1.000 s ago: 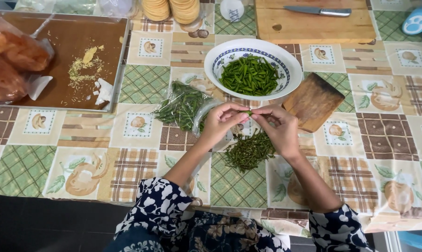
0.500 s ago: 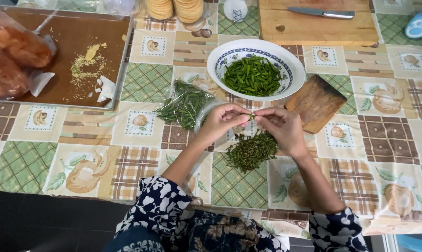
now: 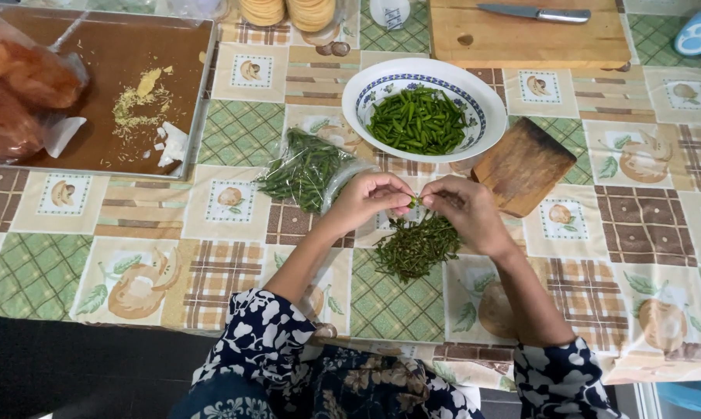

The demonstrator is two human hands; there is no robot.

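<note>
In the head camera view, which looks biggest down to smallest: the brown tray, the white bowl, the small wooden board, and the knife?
1. Brown tray, cut off at the edge
2. White bowl
3. Small wooden board
4. Knife

The knife lies farthest from the camera, so it may look smaller than it is.

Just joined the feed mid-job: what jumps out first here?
Both hands, left hand and right hand, meet at table centre, pinching a small green chilli above a dark pile of green stems. Just beyond sits a white blue-rimmed bowl of trimmed green chillies, with a clear plastic bag of chillies to its left.
</note>
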